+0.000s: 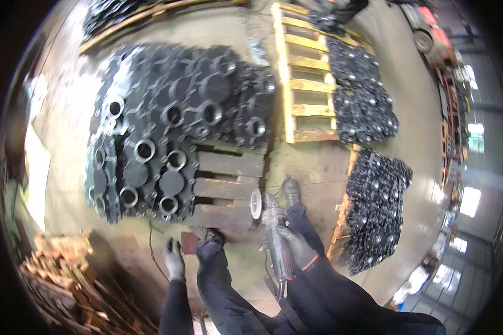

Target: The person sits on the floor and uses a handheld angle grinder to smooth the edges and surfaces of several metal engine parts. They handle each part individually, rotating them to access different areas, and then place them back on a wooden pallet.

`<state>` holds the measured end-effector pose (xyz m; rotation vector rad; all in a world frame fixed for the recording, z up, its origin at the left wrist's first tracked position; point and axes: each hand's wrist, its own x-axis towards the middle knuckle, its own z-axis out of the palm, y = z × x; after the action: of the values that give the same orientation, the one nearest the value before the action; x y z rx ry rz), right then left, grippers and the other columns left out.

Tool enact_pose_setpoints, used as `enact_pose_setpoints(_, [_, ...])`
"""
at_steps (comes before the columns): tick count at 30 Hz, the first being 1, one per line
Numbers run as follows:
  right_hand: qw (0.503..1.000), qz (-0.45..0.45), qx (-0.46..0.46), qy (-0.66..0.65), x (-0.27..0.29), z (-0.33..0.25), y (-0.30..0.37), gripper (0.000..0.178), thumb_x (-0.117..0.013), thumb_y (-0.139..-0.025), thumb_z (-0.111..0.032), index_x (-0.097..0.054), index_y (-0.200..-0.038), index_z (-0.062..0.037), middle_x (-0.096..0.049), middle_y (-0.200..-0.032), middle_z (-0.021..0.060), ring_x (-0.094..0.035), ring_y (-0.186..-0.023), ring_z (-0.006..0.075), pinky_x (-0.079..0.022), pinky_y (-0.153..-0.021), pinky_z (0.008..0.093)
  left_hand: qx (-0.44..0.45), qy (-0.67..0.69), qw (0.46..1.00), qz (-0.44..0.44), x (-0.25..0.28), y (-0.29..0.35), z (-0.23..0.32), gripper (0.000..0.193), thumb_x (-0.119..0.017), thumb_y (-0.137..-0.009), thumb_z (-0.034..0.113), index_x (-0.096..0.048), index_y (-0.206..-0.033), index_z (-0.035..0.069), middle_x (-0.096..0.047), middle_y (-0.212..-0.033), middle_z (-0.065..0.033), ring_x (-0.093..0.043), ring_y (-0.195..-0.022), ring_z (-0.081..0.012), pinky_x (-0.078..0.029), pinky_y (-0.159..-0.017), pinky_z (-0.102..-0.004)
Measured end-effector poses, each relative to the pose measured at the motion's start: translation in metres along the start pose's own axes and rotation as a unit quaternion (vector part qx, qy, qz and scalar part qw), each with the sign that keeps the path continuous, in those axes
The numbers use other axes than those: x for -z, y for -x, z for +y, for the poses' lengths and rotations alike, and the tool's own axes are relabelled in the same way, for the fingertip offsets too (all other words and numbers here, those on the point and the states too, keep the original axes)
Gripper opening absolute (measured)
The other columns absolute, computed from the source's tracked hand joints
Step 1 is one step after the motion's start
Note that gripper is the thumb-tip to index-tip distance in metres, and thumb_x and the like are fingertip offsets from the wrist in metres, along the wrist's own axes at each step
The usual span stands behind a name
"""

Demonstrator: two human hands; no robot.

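My right hand [297, 245], in a grey glove, is wrapped round the body of an angle grinder [279, 240]. The grinder's pale round disc [256, 203] points away from me, over the near right corner of a dark wooden pallet [223, 213]. My left hand [174, 260], also gloved, hangs low at my left side with its fingers stretched out and nothing seen in it. A reddish-brown square piece [189, 243] lies on the floor beside it, near my left shoe. Dark metal castings [137, 173] with round flanged openings stand stacked on the pallet in front of me.
A yellow wooden pallet [310, 110] at the far right bears small black parts [366, 114]; more black parts [377, 206] lie on another pallet nearer me. Stacked wood [67, 268] stands at the near left. A thin cable [153, 251] runs along the floor by my left hand.
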<state>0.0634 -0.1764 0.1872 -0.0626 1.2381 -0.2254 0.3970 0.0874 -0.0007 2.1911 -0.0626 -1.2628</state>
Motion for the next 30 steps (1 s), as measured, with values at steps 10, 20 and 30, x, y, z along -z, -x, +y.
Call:
enact_pose_setpoints(10, [0.975, -0.028, 0.144, -0.165, 0.138, -0.101, 0.051, 0.054, -0.068, -0.106, -0.032, -0.056, -0.147, 0.0005, -0.072, -0.126, 0.0192, -0.076, -0.105, 0.0293, -0.066, -0.091, 0.0424, -0.042, 0.045, 0.982, -0.178, -0.183, 0.149, 0.108, 0.030, -0.064, -0.111, 0.010, -0.071, -0.136, -0.005, -0.077, -0.121, -0.0108, -0.075, -0.105, -0.0200, -0.062, -0.094, -0.0358])
enact_pose_setpoints(20, [0.967, -0.037, 0.230, -0.099, 0.265, -0.276, 0.118, 0.075, -0.063, -0.105, -0.069, -0.061, -0.135, -0.0004, -0.077, -0.103, 0.0135, -0.079, -0.081, 0.0243, -0.068, -0.071, 0.0338, 0.048, 0.144, 0.971, -0.186, -0.353, 0.260, 0.187, 0.034, -0.063, -0.114, 0.017, -0.064, -0.142, -0.002, -0.080, -0.112, -0.0143, -0.077, -0.097, -0.0229, -0.062, -0.084, -0.0348])
enact_pose_setpoints(30, [0.944, -0.029, 0.245, -0.219, 0.314, -0.246, 0.180, 0.070, -0.065, -0.105, -0.067, -0.064, -0.134, -0.0030, -0.076, -0.102, 0.0131, -0.078, -0.079, 0.0243, -0.068, -0.071, 0.0354, -0.030, -0.074, 0.969, -0.232, -0.361, 0.243, 0.137, 0.037, -0.069, -0.109, 0.026, -0.074, -0.134, -0.001, -0.081, -0.125, -0.0158, -0.077, -0.114, -0.0248, -0.058, -0.101, -0.0366])
